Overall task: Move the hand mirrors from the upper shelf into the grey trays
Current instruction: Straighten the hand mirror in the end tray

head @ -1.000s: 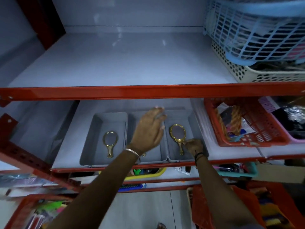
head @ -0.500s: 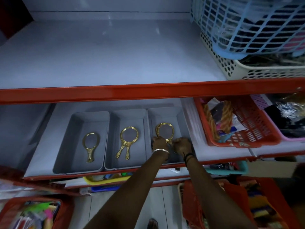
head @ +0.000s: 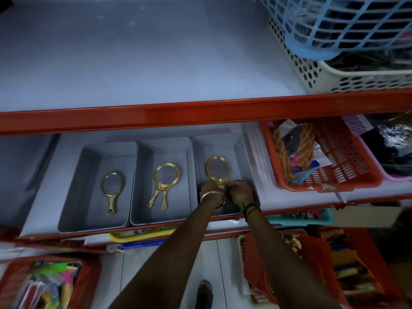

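Three grey trays stand side by side on the lower shelf. The left tray (head: 73, 192) holds one gold hand mirror (head: 112, 190). In the middle tray (head: 142, 157) lie two stacked gold mirrors (head: 166, 181) with handles splayed. A gold mirror (head: 217, 169) lies in the right tray (head: 237, 148). My left hand (head: 208, 188) and my right hand (head: 239, 191) are both closed around this mirror's handle, which they hide. The upper shelf (head: 145, 63) shows no mirrors.
A blue basket (head: 347, 25) sits in a white perforated basket (head: 316, 79) on the upper shelf's right. A red basket (head: 347, 175) of sundries stands right of the trays. More red bins (head: 330, 264) and clutter sit below. A red beam (head: 200, 112) edges the upper shelf.
My left hand moved from over the middle tray to the right tray and joined my right hand on the mirror's handle. The middle tray's mirrors came into view.
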`<action>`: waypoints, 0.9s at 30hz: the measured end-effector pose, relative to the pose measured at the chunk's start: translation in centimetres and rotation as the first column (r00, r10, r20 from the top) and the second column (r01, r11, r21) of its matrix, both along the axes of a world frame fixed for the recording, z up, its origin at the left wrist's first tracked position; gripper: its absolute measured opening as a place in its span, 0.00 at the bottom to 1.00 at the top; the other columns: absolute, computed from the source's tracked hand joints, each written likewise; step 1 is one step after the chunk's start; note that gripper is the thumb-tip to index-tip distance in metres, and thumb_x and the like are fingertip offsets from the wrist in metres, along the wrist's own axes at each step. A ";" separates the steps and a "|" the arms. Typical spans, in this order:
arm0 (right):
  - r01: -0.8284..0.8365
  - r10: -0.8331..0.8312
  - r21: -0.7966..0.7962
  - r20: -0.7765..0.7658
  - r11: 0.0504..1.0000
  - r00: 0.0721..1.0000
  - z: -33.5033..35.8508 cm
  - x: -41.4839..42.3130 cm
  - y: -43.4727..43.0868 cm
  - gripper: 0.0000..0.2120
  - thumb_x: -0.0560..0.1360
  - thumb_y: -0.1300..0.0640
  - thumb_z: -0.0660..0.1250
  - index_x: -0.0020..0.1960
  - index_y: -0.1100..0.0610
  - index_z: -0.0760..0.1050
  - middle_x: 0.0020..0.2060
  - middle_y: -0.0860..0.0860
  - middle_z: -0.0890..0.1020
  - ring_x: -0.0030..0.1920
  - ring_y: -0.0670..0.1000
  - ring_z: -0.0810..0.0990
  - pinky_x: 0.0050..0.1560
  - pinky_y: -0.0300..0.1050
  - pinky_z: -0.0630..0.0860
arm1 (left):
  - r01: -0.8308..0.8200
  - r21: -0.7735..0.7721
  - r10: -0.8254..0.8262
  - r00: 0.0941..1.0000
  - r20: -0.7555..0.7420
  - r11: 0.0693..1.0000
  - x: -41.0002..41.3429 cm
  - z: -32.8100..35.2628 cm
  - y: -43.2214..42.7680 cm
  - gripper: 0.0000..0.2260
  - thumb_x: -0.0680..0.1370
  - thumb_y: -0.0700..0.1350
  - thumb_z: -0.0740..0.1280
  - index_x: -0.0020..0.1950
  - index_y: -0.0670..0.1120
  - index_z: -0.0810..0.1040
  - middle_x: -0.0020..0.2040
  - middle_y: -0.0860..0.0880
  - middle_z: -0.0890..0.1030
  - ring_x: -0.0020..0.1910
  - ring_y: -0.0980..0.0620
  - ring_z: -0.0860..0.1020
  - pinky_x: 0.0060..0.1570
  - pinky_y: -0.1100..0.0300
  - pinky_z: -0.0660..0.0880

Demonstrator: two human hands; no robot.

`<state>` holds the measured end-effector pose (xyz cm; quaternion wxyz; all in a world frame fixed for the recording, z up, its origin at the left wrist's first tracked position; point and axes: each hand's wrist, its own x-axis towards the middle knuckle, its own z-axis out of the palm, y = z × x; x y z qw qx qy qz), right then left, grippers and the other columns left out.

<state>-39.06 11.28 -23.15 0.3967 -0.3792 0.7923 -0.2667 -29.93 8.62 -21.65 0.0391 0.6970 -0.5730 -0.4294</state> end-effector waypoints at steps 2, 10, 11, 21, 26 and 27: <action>0.057 -0.057 0.012 0.071 0.998 0.996 0.0 -0.1 0.0 0.12 0.71 0.68 0.64 0.49 0.64 0.84 0.50 0.60 0.85 0.53 0.59 0.83 0.60 0.52 0.78 | -0.029 0.042 0.031 0.998 -0.050 0.999 0.1 0.2 -0.1 0.12 0.76 0.42 0.67 0.56 0.37 0.80 0.57 0.39 0.82 0.56 0.42 0.80 0.49 0.57 0.76; 0.099 -0.109 0.057 0.218 0.993 0.970 -1.5 -1.0 -0.6 0.21 0.69 0.68 0.68 0.22 0.50 0.80 0.34 0.56 0.84 0.45 0.63 0.84 0.51 0.62 0.81 | -0.137 0.026 0.139 0.986 -0.096 0.990 0.3 0.0 -0.2 0.10 0.77 0.39 0.64 0.55 0.37 0.81 0.55 0.40 0.83 0.54 0.42 0.81 0.50 0.58 0.77; 0.087 -0.098 0.058 0.226 0.994 0.969 -1.7 -1.1 -0.6 0.21 0.69 0.69 0.67 0.22 0.50 0.80 0.33 0.55 0.84 0.45 0.64 0.84 0.52 0.62 0.81 | -0.133 0.011 0.133 0.986 -0.102 0.991 0.3 -0.1 -0.2 0.10 0.77 0.38 0.64 0.54 0.37 0.82 0.54 0.40 0.83 0.54 0.42 0.81 0.53 0.56 0.79; 0.094 -0.112 0.075 0.297 0.993 0.948 -0.5 -0.8 -0.2 0.09 0.69 0.70 0.69 0.38 0.58 0.83 0.45 0.65 0.85 0.46 0.64 0.84 0.53 0.62 0.80 | -0.048 -0.102 0.040 0.996 -0.080 0.994 0.4 -0.1 0.2 0.09 0.76 0.34 0.65 0.52 0.37 0.83 0.52 0.40 0.84 0.53 0.43 0.82 0.53 0.54 0.79; 0.086 -0.101 0.075 0.233 0.993 0.967 -0.8 -0.6 0.0 0.07 0.69 0.67 0.70 0.41 0.57 0.84 0.42 0.62 0.86 0.43 0.61 0.85 0.50 0.60 0.82 | 0.001 -0.127 -0.010 0.997 -0.072 0.992 0.4 -0.1 0.4 0.08 0.75 0.34 0.66 0.51 0.36 0.83 0.52 0.40 0.84 0.52 0.43 0.82 0.53 0.54 0.78; 0.083 -0.097 0.073 0.218 0.994 0.971 -0.4 -0.4 0.2 0.06 0.70 0.66 0.70 0.43 0.58 0.85 0.43 0.61 0.87 0.43 0.60 0.85 0.50 0.59 0.82 | 0.002 -0.129 -0.011 0.997 -0.072 0.992 0.4 -0.1 0.4 0.08 0.75 0.34 0.66 0.51 0.36 0.83 0.51 0.40 0.84 0.52 0.43 0.82 0.53 0.54 0.78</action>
